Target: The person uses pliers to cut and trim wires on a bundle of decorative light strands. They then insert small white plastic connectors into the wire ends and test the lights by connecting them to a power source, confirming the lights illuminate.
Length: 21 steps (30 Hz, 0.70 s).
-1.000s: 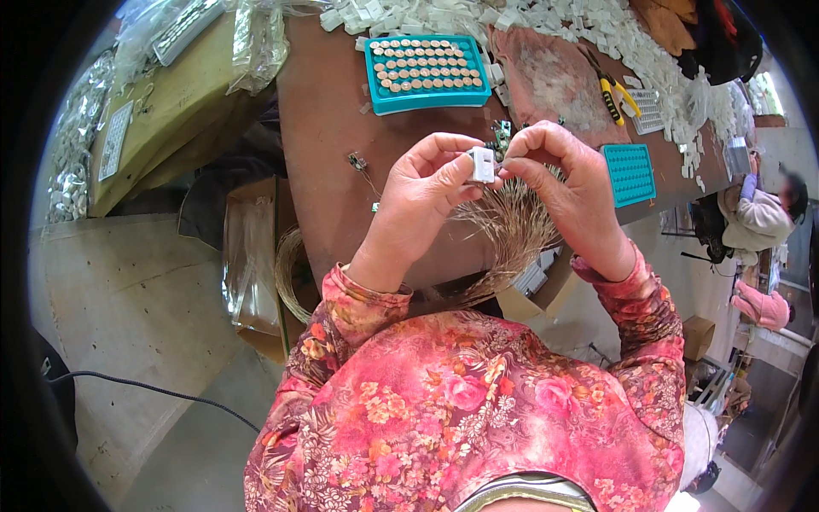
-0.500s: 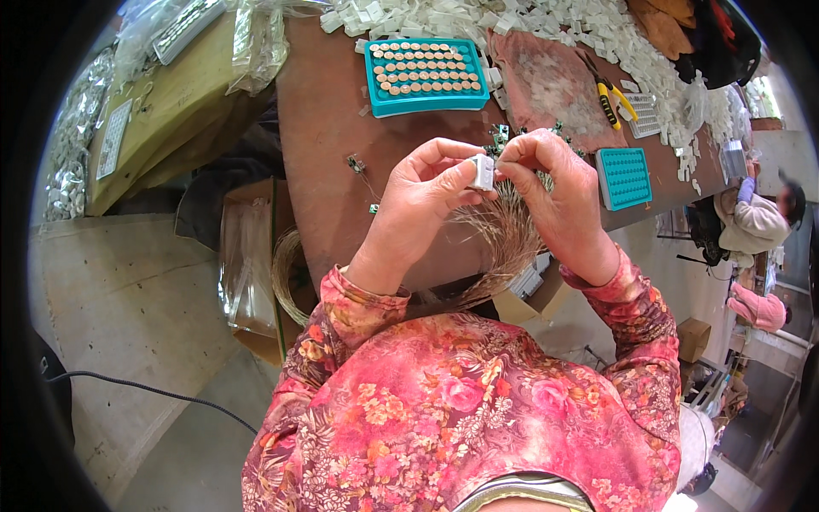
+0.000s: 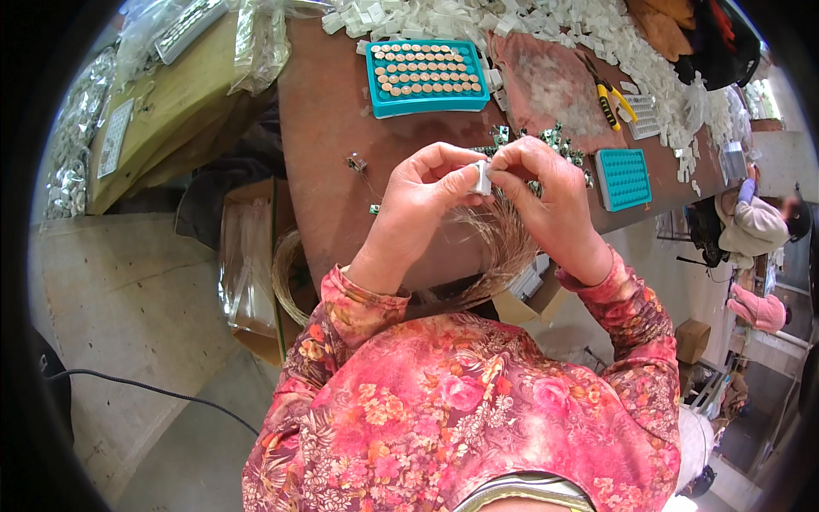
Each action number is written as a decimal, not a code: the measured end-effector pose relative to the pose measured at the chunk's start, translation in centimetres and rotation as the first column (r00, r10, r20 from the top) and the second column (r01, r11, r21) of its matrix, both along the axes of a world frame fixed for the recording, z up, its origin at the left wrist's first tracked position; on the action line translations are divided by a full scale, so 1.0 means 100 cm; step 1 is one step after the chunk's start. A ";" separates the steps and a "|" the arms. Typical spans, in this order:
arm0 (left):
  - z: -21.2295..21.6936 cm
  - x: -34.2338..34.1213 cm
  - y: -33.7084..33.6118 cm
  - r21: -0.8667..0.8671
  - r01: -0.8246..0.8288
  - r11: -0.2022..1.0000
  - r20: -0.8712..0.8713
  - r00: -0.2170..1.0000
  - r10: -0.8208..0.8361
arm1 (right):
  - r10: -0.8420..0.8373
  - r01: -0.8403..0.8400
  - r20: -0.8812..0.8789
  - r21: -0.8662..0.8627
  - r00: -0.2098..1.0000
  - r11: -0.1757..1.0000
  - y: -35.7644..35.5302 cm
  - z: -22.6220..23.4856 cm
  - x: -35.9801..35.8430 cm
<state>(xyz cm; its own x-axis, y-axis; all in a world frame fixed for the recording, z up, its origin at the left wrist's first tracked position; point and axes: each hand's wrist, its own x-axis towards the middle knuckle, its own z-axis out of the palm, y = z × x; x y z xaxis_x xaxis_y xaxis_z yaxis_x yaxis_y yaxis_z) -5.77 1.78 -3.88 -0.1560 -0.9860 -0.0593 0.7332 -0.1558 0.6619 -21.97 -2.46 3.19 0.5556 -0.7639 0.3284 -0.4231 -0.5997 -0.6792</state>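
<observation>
A small white plastic case (image 3: pixel 482 179) is pinched between the thumb and fingers of my left hand (image 3: pixel 415 200), above the brown table. My right hand (image 3: pixel 553 192) has its thumb and fingertips closed against the right side of that case; whether a smaller part sits between them is hidden. Below and behind the hands hangs a bundle of thin, copper-coloured wires (image 3: pixel 503 239). Several small green circuit boards (image 3: pixel 559 147) are heaped just past my right hand. One loose board (image 3: pixel 357 162) with a wire lies to the left of my left hand.
Farther back, a teal tray (image 3: pixel 426 107) holds rows of round coin-like discs. A smaller teal tray (image 3: pixel 625 179) lies at the right, near yellow-handled pliers (image 3: pixel 616 104) and a pink cloth (image 3: pixel 554 77). White plastic pieces (image 3: pixel 546 19) cover the far edge. Left stands an open carton (image 3: pixel 247 256).
My right hand has shifted slightly down, its fingertips now against the case. The case has turned in my left fingers, and more of the circuit boards behind shows.
</observation>
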 end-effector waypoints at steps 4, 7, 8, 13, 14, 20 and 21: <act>-0.001 0.002 -0.001 -0.028 0.017 0.999 0.024 1.000 -0.016 | -0.013 0.002 0.078 0.136 0.997 0.991 0.000 0.001 -0.005; 0.000 0.002 -0.001 -0.030 0.030 0.999 -0.012 0.999 -0.030 | 0.008 -0.009 0.023 0.025 1.000 1.000 -0.001 0.002 -0.007; 0.000 0.002 -0.001 -0.038 0.027 0.999 -0.009 1.000 -0.027 | 0.021 -0.021 0.001 -0.034 1.000 0.999 -0.002 0.002 -0.007; 0.001 -0.001 0.000 -0.026 -0.001 1.000 -0.055 0.998 0.000 | 0.082 -0.087 -0.035 -0.177 0.996 0.980 -0.002 -0.002 -0.004; 0.001 -0.001 0.000 -0.004 0.001 1.000 0.000 1.000 -0.001 | 0.082 -0.090 -0.051 -0.179 0.995 0.980 -0.001 -0.003 -0.004; 0.000 0.001 -0.001 -0.017 0.026 1.000 0.078 0.997 -0.024 | 0.060 -0.065 -0.042 -0.117 0.997 0.991 0.001 0.000 -0.007; 0.001 0.000 -0.001 -0.022 0.022 1.000 0.065 0.998 -0.021 | 0.050 -0.051 -0.022 -0.080 0.999 0.995 0.001 0.002 -0.007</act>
